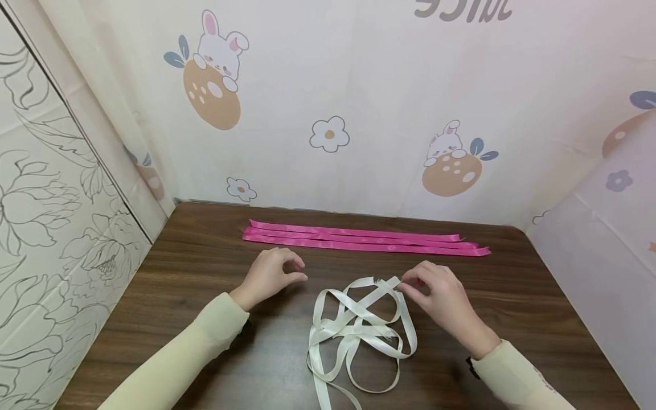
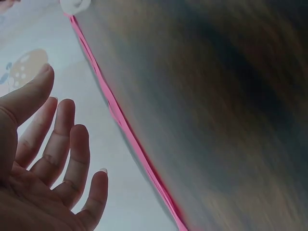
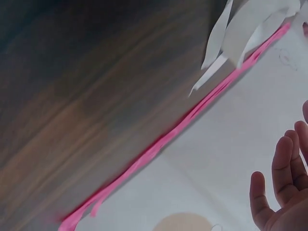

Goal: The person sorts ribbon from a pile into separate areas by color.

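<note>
A loose tangle of cream-white ribbon (image 1: 353, 327) lies in loops on the dark wood table, its loose ends at the upper edge. My right hand (image 1: 435, 293) is at that edge, thumb and index fingertips close to one ribbon end. In the right wrist view, two white ribbon ends (image 3: 209, 73) show free of the loosely bent fingers (image 3: 284, 168); the thumb is mostly out of that view. To the left of the tangle hovers my left hand (image 1: 269, 276), its fingers loosely bent and holding nothing. The left wrist view shows its relaxed fingers (image 2: 65, 139) apart.
Several bright pink ribbon strips (image 1: 364, 238) lie side by side, running left to right near the back of the table (image 1: 205, 245). A patterned cloth (image 1: 328, 176) with rabbits and flowers hangs behind the table, and a flower-printed panel (image 1: 46, 216) stands at the left.
</note>
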{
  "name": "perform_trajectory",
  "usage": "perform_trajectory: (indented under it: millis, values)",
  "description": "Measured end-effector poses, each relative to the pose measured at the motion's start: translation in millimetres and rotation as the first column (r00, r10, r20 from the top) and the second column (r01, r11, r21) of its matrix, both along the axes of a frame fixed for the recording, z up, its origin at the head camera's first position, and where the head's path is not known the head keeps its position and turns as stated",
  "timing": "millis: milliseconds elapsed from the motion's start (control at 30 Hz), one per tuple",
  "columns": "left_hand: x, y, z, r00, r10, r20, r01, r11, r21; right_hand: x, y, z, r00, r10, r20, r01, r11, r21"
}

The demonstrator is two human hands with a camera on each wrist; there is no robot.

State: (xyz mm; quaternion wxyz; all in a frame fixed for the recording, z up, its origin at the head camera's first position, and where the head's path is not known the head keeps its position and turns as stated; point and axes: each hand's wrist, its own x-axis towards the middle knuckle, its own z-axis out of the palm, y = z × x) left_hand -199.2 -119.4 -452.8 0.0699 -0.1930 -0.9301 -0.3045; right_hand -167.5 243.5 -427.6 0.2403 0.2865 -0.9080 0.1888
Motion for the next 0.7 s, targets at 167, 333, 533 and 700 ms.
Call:
perform_trajectory:
  millis: [167, 333, 533, 700]
  values:
    - [5.8, 13.5, -3.2, 0.998, -0.056, 0.010, 0.056, 0.998, -0.007, 6.9, -13, -7.1, 0.998, 0.062, -0.004, -0.062, 0.998, -0.006]
    - [9.9, 27.8, -5.6, 0.990, -0.129, 0.049, 0.131, 0.991, -0.033, 11.4, -30, -13.9, 0.992, 0.121, -0.031, -0.120, 0.992, 0.024]
    - [11.6, 41.4, -7.8, 0.978, -0.186, 0.093, 0.192, 0.979, -0.061, 16.9, -54, -17.6, 0.990, 0.140, 0.006, -0.140, 0.987, 0.082]
    - [11.9, 49.6, -10.0, 0.971, -0.219, 0.094, 0.226, 0.971, -0.075, 19.2, -69, -23.0, 0.990, 0.142, 0.021, -0.144, 0.979, 0.143]
